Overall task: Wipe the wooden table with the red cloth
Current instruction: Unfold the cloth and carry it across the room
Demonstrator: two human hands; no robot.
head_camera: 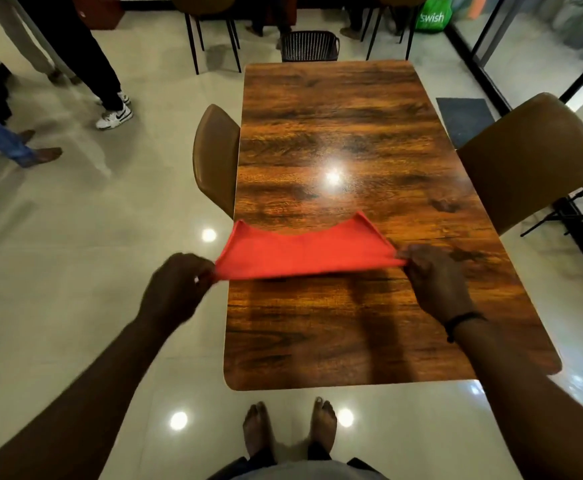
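The red cloth (305, 252) is stretched flat between both hands, held a little above the near half of the wooden table (352, 133). My left hand (175, 289) pinches the cloth's left corner, out past the table's left edge over the floor. My right hand (435, 282) pinches the right corner above the tabletop. The cloth's far edge sags in a curve between two raised corners. A bright lamp reflection sits on the glossy wood just beyond the cloth.
A brown chair (215, 159) is tucked at the table's left side and another brown chair (529, 157) stands at its right. A black basket (309, 46) sits past the far end. People's legs (85, 64) stand at the left. My bare feet (288, 431) are at the near edge.
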